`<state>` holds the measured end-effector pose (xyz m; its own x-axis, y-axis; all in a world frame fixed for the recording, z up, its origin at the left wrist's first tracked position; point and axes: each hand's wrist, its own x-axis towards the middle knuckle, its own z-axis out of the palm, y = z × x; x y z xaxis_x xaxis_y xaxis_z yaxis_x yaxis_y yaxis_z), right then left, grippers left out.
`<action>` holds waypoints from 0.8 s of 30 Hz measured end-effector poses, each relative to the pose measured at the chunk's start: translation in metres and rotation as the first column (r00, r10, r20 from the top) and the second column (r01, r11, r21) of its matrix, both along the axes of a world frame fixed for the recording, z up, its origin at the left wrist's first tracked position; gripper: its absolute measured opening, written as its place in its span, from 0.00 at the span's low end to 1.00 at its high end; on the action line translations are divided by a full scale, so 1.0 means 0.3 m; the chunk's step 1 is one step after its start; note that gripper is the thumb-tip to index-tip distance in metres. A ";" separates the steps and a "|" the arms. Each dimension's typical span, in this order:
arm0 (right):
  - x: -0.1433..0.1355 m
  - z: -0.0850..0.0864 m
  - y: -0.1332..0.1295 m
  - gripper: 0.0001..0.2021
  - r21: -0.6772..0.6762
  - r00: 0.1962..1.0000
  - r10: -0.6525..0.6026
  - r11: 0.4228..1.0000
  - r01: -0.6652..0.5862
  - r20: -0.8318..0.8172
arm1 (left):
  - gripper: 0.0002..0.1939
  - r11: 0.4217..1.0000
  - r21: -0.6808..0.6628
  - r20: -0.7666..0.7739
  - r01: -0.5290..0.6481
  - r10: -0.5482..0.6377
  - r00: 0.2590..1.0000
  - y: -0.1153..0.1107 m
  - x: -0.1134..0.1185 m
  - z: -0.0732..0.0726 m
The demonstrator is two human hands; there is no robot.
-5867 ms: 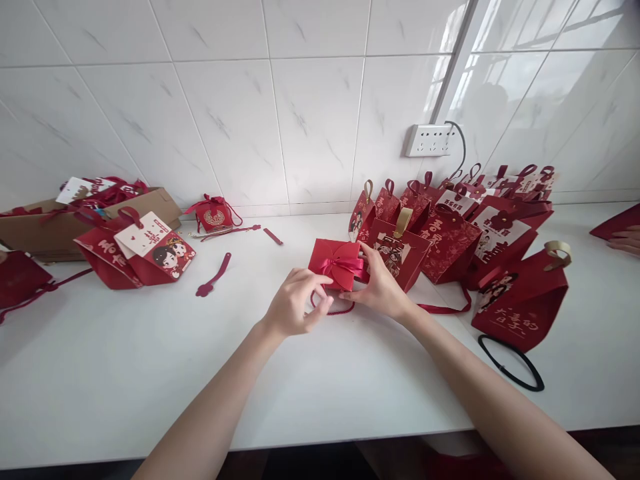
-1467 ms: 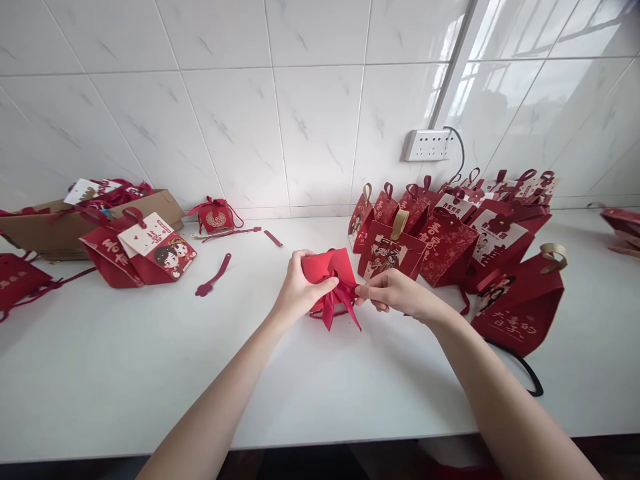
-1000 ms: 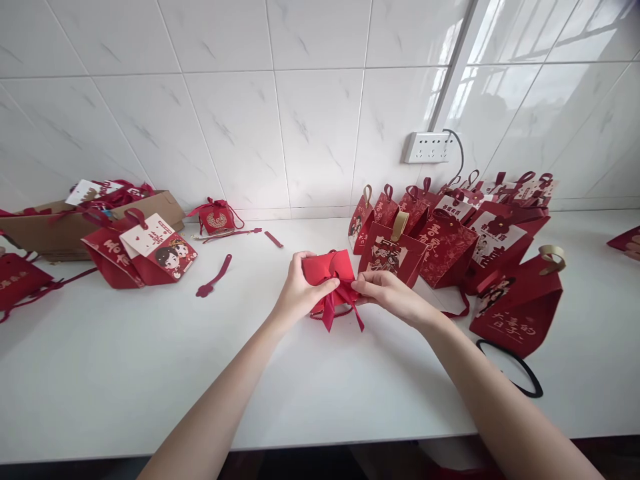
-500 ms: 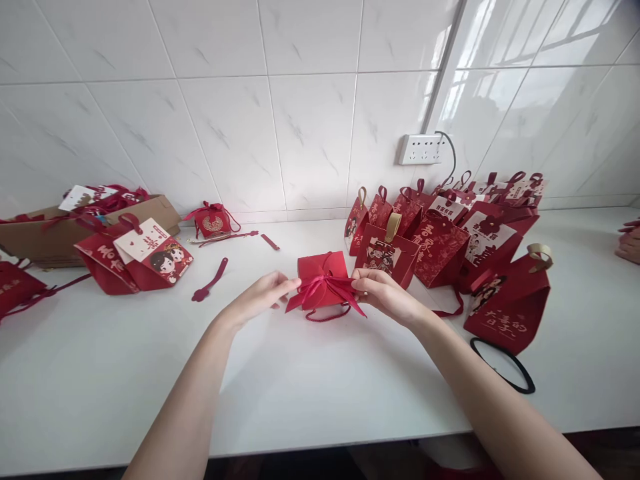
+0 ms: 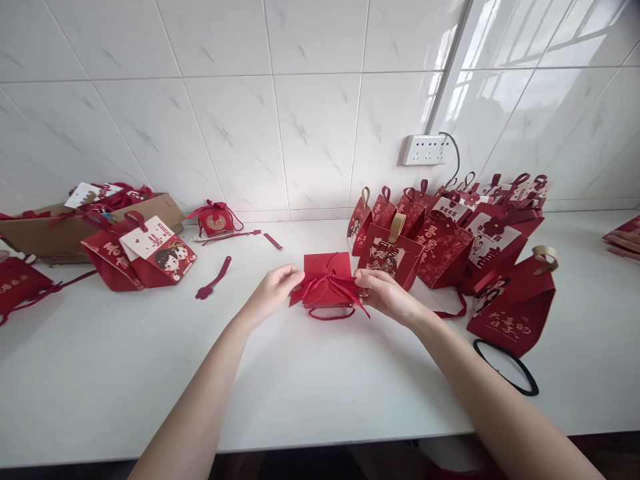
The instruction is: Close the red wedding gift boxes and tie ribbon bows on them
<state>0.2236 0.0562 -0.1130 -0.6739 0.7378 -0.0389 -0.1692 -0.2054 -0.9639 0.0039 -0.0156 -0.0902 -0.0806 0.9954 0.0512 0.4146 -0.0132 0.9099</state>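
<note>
Red card makes up the small box [image 5: 326,263] between the two hands, its curved flaps overlapping on the face that looks up. Across it lies a satin ribbon [image 5: 328,276], knotted near the middle. Both hands are on this ribbon and well apart from each other: the left hand [image 5: 274,288] pinches it by thumb and fingers at one side of the knot, the right hand [image 5: 386,293] at the other. Held level and opposite like this, the ribbon probably takes an even pull, so the knot sits central. The box rests on the bench [image 5: 320,393], which seems to bear the weight and leave all fingers for the ribbon. Its twisted cord handle [image 5: 332,316] droops toward the wearer, below the fingers and perhaps kept out of their way.

Just beyond the right hand stands a bag with a gold loop [image 5: 387,252]; whether the knuckles touch it I cannot tell. More red bags crowd behind it in a cluster, loops up, likely so they can be lifted easily. Beside the right forearm lies a black ring [image 5: 507,367].

Out past the left hand is a loose strap [image 5: 215,277] with a flower-shaped end, and farther off, a cardboard carton [image 5: 55,237] heaped with red pieces. Well away to the right, another person's hand [image 5: 625,241] is at something red.
</note>
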 end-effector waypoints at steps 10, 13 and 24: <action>-0.006 -0.032 0.018 0.32 0.363 0.980 -0.123 0.930 0.058 0.158 | 0.23 1.000 -0.025 0.339 0.004 0.005 0.941 0.044 0.030 -0.081; 0.014 -0.028 0.033 0.33 0.467 0.965 -0.091 0.884 -0.036 0.245 | 0.22 0.999 -0.028 0.406 0.018 -0.005 0.914 0.046 0.032 -0.087; -0.024 -0.017 -0.044 0.56 0.661 0.921 -0.274 0.750 0.024 0.277 | 0.10 0.959 0.001 0.620 -0.284 0.222 0.752 0.073 -0.040 -0.123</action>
